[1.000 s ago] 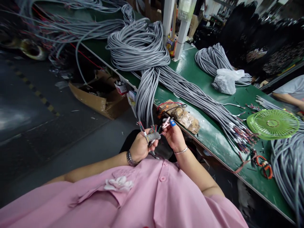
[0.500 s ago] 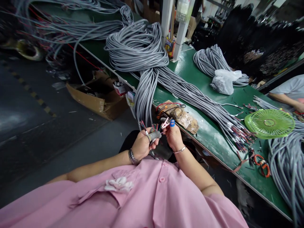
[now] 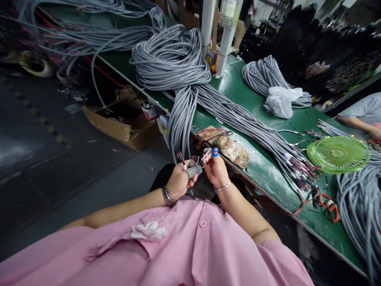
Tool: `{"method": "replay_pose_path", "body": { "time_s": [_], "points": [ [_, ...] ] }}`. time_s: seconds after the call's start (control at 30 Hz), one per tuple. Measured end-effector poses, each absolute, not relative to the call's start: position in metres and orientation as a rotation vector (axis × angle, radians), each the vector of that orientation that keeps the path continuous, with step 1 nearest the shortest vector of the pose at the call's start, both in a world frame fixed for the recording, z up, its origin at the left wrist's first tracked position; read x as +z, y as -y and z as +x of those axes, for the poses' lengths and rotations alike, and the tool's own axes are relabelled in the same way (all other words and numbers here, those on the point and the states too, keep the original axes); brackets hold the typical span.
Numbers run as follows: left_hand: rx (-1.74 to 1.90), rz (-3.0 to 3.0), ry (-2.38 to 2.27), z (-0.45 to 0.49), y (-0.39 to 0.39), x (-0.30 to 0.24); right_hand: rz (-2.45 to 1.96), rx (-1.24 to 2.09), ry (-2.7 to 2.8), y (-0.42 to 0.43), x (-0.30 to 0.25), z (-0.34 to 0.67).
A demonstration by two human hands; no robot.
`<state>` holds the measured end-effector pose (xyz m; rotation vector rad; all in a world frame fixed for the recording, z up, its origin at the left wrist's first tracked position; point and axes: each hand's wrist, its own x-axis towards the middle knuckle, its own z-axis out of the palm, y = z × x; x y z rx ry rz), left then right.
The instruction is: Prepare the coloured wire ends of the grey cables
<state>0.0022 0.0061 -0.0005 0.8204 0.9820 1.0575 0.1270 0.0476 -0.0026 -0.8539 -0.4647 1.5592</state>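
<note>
Worktop strip [image 3: 264,171]: bare, passable, just right of the taped block [image 3: 233,151]
Grey cable run [image 3: 238,113]: bars the way behind the block
Hanging cables [image 3: 182,123]: close off the block's left
Left hand [image 3: 179,180], right hand [image 3: 218,172]: fill the room front-left of the block
Scissors [image 3: 329,203], green fan [image 3: 338,154]: obstacles well right of the block
</note>
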Motion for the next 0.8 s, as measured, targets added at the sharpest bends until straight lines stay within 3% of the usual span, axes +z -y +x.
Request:
{"method": "replay_pose_path", "body": {
  "time_s": [0.43, 0.8],
  "points": [
    [1.095, 0.808, -0.976, -0.007, 0.003, -0.007, -0.730, 1.782, 0.377, -0.039, -0.009, 0.136],
    [1.101, 0.802, -0.964, -0.013, 0.007, -0.009, -0.805, 1.991, 0.628, -0.016, -0.010, 0.148]
  ]
}}
